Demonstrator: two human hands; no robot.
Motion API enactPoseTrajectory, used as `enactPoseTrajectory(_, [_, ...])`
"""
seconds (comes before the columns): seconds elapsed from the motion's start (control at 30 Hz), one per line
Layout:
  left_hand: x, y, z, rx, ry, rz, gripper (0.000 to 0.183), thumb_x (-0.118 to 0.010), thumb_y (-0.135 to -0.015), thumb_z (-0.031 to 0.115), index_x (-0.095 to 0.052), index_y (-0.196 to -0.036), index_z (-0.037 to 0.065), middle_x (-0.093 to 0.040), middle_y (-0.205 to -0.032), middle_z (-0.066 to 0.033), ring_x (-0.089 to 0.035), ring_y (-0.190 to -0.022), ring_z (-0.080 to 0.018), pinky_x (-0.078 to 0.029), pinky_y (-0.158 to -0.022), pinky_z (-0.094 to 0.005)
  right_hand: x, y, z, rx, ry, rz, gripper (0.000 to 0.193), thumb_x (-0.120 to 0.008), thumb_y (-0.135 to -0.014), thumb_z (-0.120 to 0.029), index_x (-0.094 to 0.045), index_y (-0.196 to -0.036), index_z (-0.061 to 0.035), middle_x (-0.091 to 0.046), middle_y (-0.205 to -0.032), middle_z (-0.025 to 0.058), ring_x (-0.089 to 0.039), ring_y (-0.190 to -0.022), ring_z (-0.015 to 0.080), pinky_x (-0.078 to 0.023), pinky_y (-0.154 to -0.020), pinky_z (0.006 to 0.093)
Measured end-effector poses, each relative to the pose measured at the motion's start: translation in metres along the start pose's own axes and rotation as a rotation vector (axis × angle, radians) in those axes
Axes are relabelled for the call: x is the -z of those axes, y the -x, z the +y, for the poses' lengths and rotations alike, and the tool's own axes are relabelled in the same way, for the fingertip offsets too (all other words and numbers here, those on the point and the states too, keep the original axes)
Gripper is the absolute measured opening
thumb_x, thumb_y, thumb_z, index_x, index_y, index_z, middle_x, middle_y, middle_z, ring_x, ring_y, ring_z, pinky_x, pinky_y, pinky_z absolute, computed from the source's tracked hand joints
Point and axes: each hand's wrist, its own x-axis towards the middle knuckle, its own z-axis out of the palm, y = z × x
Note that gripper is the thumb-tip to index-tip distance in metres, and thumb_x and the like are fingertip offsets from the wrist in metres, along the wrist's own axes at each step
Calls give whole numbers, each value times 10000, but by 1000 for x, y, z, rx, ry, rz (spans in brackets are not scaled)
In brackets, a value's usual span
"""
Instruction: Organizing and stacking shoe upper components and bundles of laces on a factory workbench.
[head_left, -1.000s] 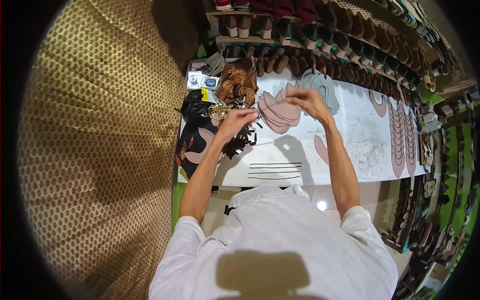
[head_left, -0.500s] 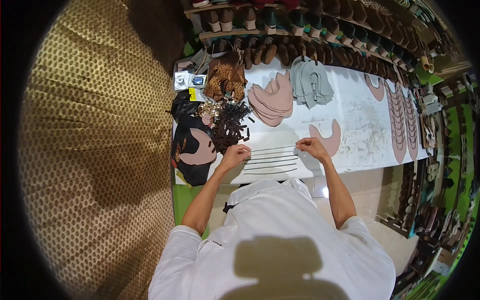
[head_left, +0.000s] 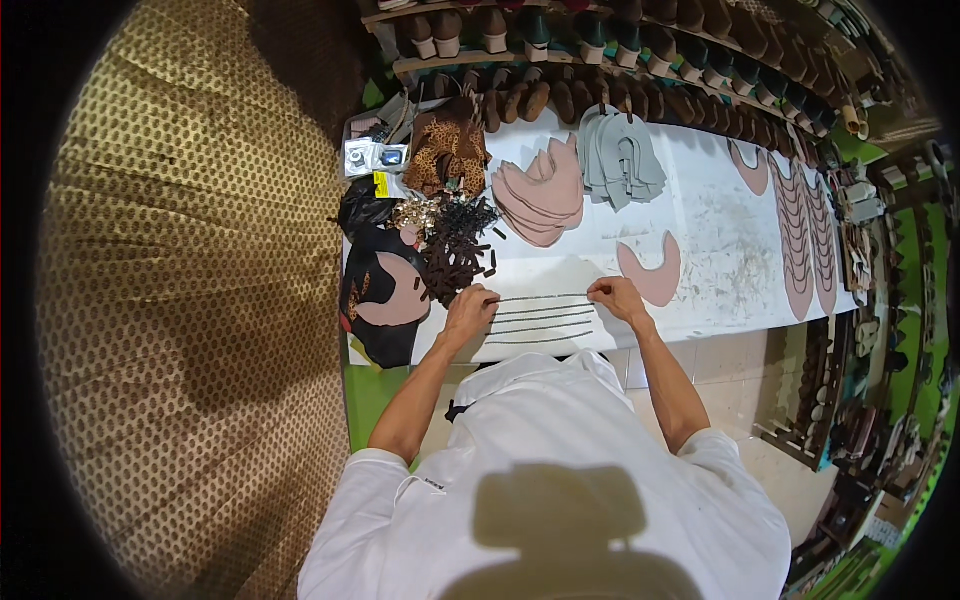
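Observation:
A thin, dark, beaded-looking chain strip [head_left: 545, 297] stretches nearly straight between my two hands over the white table covering. At its left end, my left hand [head_left: 470, 311] is closed with fingertips pinched together. My right hand [head_left: 619, 297] pinches the opposite end. Several similar dark strips [head_left: 540, 326] lie in roughly parallel rows on the near side of the held one. Just beyond my right hand is a single pink curved cut piece [head_left: 660, 280]. A heap of small dark brown pieces [head_left: 455, 262] lies beyond my left hand.
Stacks of pink pieces [head_left: 540, 195] and grey pieces [head_left: 615, 165] lie farther back. Overlapping pink pieces [head_left: 795, 245] cover the table's right end. A black bag [head_left: 385, 345] and leopard-print material [head_left: 445, 150] are at the left. Shoe shelves [head_left: 600, 65] line the back.
Both hands stay almost in place, still pinching the strip's ends. The strip now appears slightly more level and close to the table. The whole view has shifted slightly.

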Motion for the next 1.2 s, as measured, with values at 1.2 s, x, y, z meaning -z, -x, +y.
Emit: enactPoseTrajectory(1.2, [14,14,-18,-62,208,1,151,-698,-885,94,-765,-942,-28,-669,-815,-178,-648,-753,-339,-507,-702,-413,16,-2,14,54,17,-32,210,-802,-879,-156,-795,-1002,13,-762,-925,128,-727,-843,205,-566,-777,323])
